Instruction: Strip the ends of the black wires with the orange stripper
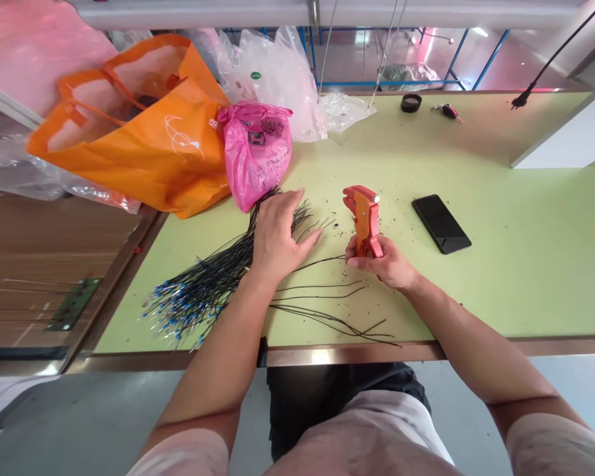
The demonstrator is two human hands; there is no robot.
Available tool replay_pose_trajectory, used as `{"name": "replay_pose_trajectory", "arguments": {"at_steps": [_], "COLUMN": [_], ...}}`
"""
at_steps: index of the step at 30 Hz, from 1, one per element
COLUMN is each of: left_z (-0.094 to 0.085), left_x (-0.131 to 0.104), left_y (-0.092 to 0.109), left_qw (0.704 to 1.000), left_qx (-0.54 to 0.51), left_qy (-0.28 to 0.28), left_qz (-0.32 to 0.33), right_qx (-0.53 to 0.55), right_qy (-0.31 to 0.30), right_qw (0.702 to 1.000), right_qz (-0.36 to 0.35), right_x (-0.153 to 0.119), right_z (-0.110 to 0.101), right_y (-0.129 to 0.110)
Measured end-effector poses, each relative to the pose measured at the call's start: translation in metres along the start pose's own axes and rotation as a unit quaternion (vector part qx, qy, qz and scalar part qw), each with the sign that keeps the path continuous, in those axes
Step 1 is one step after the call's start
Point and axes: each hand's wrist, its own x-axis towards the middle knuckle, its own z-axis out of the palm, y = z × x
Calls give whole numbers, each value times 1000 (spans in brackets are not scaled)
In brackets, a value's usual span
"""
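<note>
My right hand (pixel 384 263) is wrapped round the handles of a red and orange wire stripper (pixel 365 215), its jaws pointing up and to the left. Under and beside my left hand (pixel 277 235) lies a thick bundle of thin black wires (pixel 223 268) with blue and silver ends at the lower left. The fingers of that hand are stretched out, thumb apart, over the bundle's upper end. Several loose black wires (pixel 322 311) stretch across the table between my forearms. Whether my left palm touches the bundle is hidden.
A black phone (pixel 441 223) lies to the right on the green table (pixel 515 264). Small dark scraps are scattered around the tool. An orange bag (pixel 149 145), a tied pink bag (pixel 258 155) and clear plastic bags (pixel 277 79) stand at the back left. Keys (pixel 447 112) and a black ring (pixel 411 103) lie farther back.
</note>
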Motion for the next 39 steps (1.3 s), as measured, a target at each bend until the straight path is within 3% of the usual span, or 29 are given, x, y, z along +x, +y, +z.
{"name": "replay_pose_trajectory", "arguments": {"at_steps": [3,5,8,12,18,24,31,39], "left_z": [-1,3,10,15,10,14,20,36], "left_x": [-3,-6,-12,-10,4,5,2,-2], "left_y": [8,12,23,37,31,25,25,27], "left_qw": [997,991,979,959,921,895,882,814], "left_qx": [-62,-116,-171,-180,-248,-318,-372,-502], "left_qy": [28,15,-76,-213,-298,-313,-283,-236], "left_qz": [34,58,79,55,24,-5,-62,-173], "right_qx": [-5,-5,-15,-49,-69,-63,20,111], "right_qy": [4,3,10,44,68,86,104,139], "right_qw": [1000,1000,1000,998,995,994,994,984], "right_qz": [3,2,-2,9,-19,-17,6,9], "right_x": [1,2,-2,-6,5,4,5,7], "right_z": [-1,-3,-5,-15,-25,-22,-23,-15], "right_y": [0,1,3,9,12,9,10,6]}}
